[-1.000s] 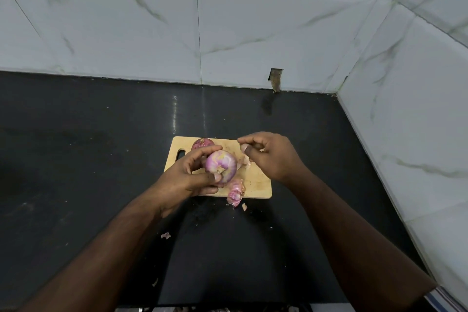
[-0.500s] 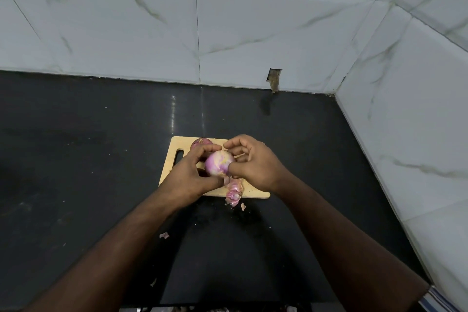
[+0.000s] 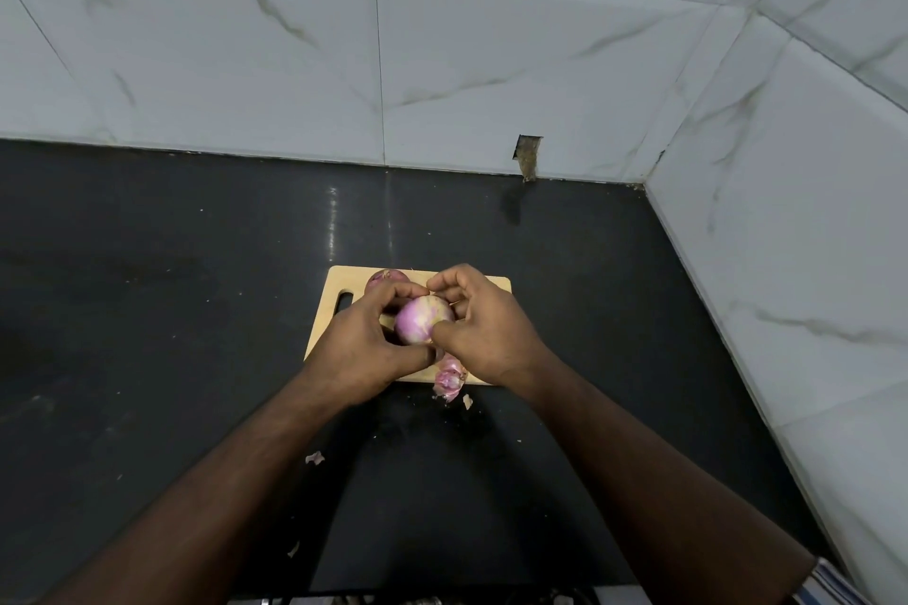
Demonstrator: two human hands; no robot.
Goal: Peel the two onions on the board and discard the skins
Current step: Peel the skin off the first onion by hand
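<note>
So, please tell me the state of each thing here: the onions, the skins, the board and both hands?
Held onion: mostly peeled, above the board.
Second onion: unpeeled, on the board.
Skins: piled at the board's near edge, not discarded.
Cutting board: flat on the counter.
Left hand: grips the held onion.
Right hand: pinches it.

I am looking down at a home kitchen corner. A dark polished tabletop [image 3: 172, 285] is running back to two walls of white marble-look tiles [image 3: 245, 39] meeting at the right. A wooden cutting board [image 3: 344, 280] is lying on it, with a pink onion [image 3: 421, 320] and loose skins [image 3: 449, 381] showing that food is being prepared here.
</note>
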